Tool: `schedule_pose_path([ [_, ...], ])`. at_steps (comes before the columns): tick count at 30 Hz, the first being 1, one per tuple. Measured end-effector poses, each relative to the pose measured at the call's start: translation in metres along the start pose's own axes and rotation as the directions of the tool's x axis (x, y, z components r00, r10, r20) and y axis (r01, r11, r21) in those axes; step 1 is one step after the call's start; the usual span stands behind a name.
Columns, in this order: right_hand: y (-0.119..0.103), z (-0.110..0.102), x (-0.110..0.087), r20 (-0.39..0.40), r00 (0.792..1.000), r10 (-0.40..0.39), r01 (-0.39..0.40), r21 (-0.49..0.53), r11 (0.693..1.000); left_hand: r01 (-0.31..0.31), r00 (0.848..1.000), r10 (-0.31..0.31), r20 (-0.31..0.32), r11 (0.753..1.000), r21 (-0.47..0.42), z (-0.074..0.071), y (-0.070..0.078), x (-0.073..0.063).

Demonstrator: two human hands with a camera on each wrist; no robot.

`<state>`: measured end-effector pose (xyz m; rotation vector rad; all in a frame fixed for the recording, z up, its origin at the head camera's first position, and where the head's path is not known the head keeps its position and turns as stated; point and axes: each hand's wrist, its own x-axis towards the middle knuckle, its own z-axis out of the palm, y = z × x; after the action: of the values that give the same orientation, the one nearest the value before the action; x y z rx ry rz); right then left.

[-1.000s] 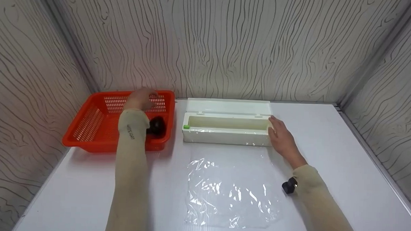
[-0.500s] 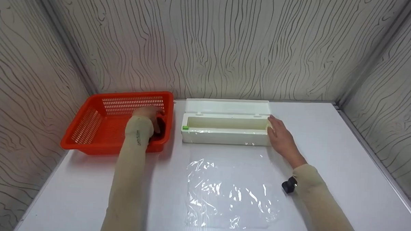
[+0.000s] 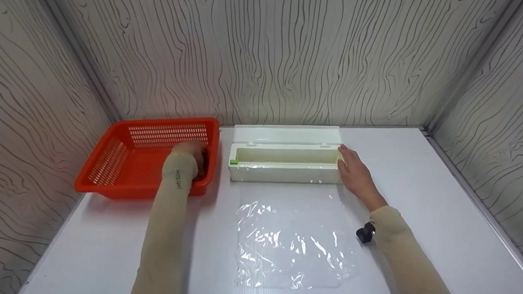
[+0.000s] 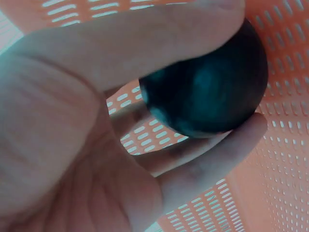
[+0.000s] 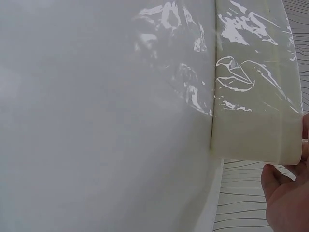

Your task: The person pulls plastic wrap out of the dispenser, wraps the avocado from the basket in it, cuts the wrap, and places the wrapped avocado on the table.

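In the head view my left hand [image 3: 191, 151] reaches into the right side of a red plastic basket [image 3: 144, 190]. The left wrist view shows its thumb across the top of a smooth, dark, round object [image 4: 217, 92], with fingers curled beneath; the object's exact kind cannot be told. My right hand [image 3: 357, 178] holds the right end of a white cling film dispenser box [image 3: 286, 174], thumb at the near corner and fingers along the end. The box's lid [image 3: 288, 134] is tipped back. Clear cling film [image 3: 292, 248] runs from the box toward me across the table.
A small green piece [image 3: 233, 162] sits at the box's left front corner. Wood-patterned panels [image 3: 282, 56] enclose the white table [image 3: 433, 205] at the back and sides. A black device [image 3: 365, 233] is at my right wrist.
My left hand has come down from above the basket onto the dark round object and now grips it. The right hand has stayed at the end of the box.
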<state>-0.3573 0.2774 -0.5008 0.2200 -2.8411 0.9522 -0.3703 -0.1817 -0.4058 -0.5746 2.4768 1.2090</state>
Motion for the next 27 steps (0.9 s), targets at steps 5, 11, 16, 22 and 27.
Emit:
schedule_pose_path([
  [5, 0.0, 0.001, 0.0, -0.006, 1.0, -0.002, 0.002, 0.005, 1.0, -0.057, 0.998, 0.055, 0.022, 0.993, 0.102, -0.005, -0.002, 0.0],
  [11, 0.0, 0.001, 0.0, 0.009, 1.0, 0.007, -0.007, 0.009, 1.0, -0.203, 0.979, 0.194, 0.061, 0.932, 0.301, -0.019, 0.003, 0.0],
  [16, 0.003, 0.001, 0.0, 0.017, 1.0, 0.013, -0.013, 0.012, 1.0, -0.311, 0.95, 0.284, 0.127, 0.855, 0.415, -0.031, 0.01, 0.017],
  [22, 0.005, 0.001, -0.001, 0.008, 1.0, 0.008, -0.008, 0.014, 1.0, -0.415, 0.899, 0.426, 0.099, 0.759, 0.501, -0.032, 0.012, 0.026],
  [27, 0.006, 0.0, 0.0, 0.006, 1.0, 0.007, -0.007, 0.005, 1.0, -0.469, 0.86, 0.503, 0.084, 0.715, 0.519, -0.034, 0.014, 0.014],
])
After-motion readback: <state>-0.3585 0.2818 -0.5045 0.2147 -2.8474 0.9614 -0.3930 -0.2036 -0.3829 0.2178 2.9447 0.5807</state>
